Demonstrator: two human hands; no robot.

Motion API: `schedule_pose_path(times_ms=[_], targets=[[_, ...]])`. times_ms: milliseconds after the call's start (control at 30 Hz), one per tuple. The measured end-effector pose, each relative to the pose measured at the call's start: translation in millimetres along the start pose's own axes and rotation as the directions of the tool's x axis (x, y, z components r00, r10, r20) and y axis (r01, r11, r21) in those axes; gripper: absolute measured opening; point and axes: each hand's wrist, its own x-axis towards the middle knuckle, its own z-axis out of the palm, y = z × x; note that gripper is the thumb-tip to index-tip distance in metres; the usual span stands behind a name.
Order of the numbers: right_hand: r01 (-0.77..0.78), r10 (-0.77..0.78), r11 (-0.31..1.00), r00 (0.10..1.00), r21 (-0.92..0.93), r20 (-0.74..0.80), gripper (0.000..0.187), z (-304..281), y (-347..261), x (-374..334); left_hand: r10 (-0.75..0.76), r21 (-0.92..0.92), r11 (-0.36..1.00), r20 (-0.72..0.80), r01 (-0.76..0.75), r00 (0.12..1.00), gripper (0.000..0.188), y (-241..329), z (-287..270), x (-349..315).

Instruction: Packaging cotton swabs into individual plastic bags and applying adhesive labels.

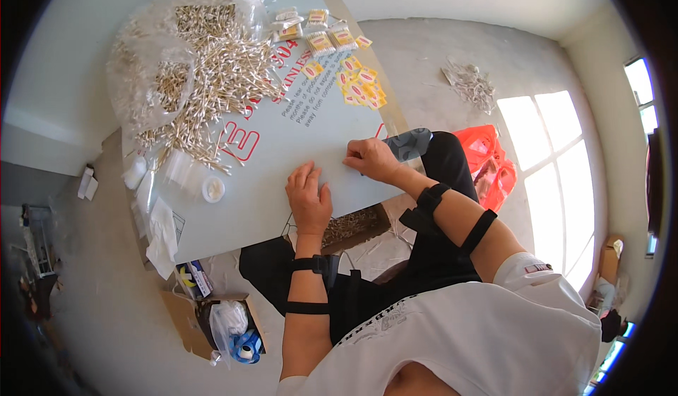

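Okay, going left to right across this grey tabletop (247,219): a small white bundle (135,173) sits right by the left edge, and a big clear plastic bag (134,71) slumps over the far left corner. Closer in, a crumpled white sheet (163,237) droops over the near left corner, with some clear plastic pouches (186,173) lying a bit farther in. The cotton swabs (233,50) are the big messy heap, spilling out of the bag from the far left corner toward the middle. Just beside the pouches there's a round white container (213,189).

Next up, the left hand (308,197) is palm down near the middle of the near edge, fingers loosely spread, not gripping anything as far as I can see. Way up by the far right corner you've got small packets of swabs (321,43), and a scatter of yellow labels (361,85) sits nearer along the right edge. The right hand (371,158) is on the tabletop by the near right corner, fingers curled in; honestly can't tell if it's pinching something. Just beside it, some dark grey item (409,144) pokes past the right edge. Farthest right, a red plastic bag (487,166) is down on the floor (431,50).
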Motion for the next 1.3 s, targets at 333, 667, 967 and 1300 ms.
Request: schedule_pose_path(times_ms=[333,667,967,1300], targets=[[0.138,-0.211,0.966,0.910,-0.219,-0.358,0.018,43,-4,-16,0.004,0.015,1.000,-0.061,-0.003,0.998,0.031,2,2,0],[0.152,-0.218,0.968,0.902,-0.200,-0.372,0.016,38,-7,-14,-0.064,-0.196,0.980,-0.158,0.032,0.985,0.024,-9,-15,8],[0.155,-0.189,0.981,0.902,-0.117,-0.388,0.015,38,-6,-15,-0.264,0.243,0.845,-0.587,0.477,0.766,0.017,-74,-115,6],[0.175,-0.199,0.980,0.899,-0.096,-0.391,0.015,32,-6,-15,-0.388,0.544,0.684,-0.293,0.487,0.874,0.010,-97,-134,40]])
